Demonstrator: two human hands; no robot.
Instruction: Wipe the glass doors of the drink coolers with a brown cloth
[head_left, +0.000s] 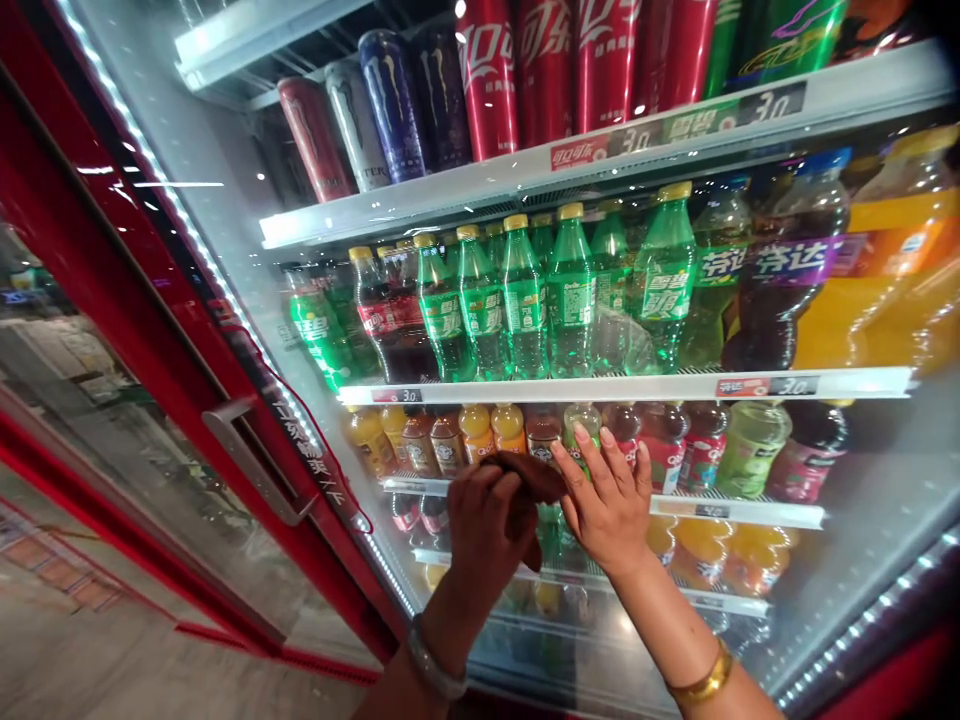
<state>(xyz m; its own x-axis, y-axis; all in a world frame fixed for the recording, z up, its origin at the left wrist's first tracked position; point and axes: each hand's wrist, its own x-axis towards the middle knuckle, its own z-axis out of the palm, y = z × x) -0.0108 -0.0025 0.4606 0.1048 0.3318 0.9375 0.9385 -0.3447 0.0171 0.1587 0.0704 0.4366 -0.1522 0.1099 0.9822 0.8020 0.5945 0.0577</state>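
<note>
My left hand (480,525) is closed around a dark brown cloth (541,480), whose folds stick out toward the right and hang below the fingers. A pale bangle circles that wrist. Beside it, my right hand (613,505) is spread with the fingers pointing up and holds nothing; a gold bracelet (705,675) sits on the wrist. Both hands are before the lower shelves of a lit drinks cooler. Reflections suggest glass in front of the bottles, but whether my right palm touches it I cannot tell. Behind the fingers stand small bottles, partly hidden.
Green soda bottles (525,300) line the middle shelf (622,388), with orange soda bottles (885,260) at right. Red cans (547,70) stand above. On the left are a red frame (150,290) and a metal door handle (259,460). Grey floor (97,650) shows lower left.
</note>
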